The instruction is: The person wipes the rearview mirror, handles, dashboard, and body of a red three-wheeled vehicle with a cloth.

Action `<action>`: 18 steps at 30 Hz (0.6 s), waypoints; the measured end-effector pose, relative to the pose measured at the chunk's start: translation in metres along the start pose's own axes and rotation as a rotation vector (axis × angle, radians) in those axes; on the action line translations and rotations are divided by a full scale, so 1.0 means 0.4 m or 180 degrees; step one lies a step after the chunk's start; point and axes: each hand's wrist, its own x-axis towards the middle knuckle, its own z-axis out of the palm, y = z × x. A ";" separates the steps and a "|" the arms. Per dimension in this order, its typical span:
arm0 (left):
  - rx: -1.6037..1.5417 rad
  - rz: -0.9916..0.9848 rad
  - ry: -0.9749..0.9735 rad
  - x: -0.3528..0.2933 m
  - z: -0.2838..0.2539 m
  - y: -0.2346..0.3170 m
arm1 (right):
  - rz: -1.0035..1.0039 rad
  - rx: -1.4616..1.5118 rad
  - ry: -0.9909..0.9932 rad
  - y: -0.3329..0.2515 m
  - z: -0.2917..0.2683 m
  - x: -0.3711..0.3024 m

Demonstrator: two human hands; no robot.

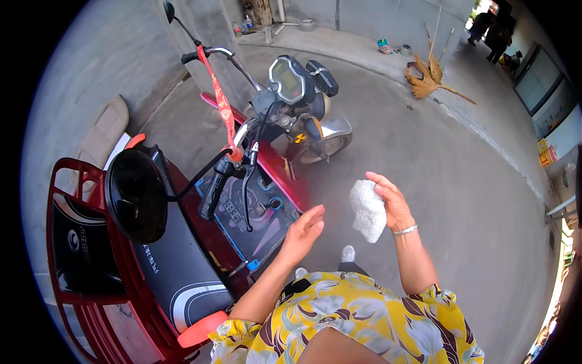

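Observation:
In my right hand (394, 206) is a bunched white cloth (367, 212) with a rough, speckled texture, hanging down from my fingers. My left hand (304, 232) is empty, its fingers stretched out and slightly apart. It hovers beside the red electric tricycle (285, 176), to the right of the black handlebar grip (213, 194) and brake lever, touching neither. A patterned mat (248, 209) covers the tricycle's footwell, left of my left hand. The handlebar carries a red ribbon (219, 97) and a grey display (290, 79).
A round black mirror (136, 195) juts out over the dark seat (176, 267) on the left. Concrete floor (424, 164) stretches to the right. Against the far wall lie a straw broom (430, 77) and small cans (405, 50). People (498, 39) stand in the far right passage.

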 end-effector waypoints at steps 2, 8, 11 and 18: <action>-0.1803 -0.1316 0.0123 0.081 0.079 -0.042 | 0.0027 0.0040 -0.0375 -0.007 0.030 0.007; 0.0962 0.0288 -0.0636 0.194 0.145 0.043 | 0.0016 0.0027 -0.0299 -0.082 -0.098 -0.013; 0.0970 0.1227 -0.0698 0.191 0.137 0.258 | 0.0235 0.0624 0.0284 -0.132 -0.223 -0.035; -0.1369 0.3260 -0.4144 0.061 0.191 0.545 | 0.0266 0.1469 0.0440 -0.126 -0.282 0.005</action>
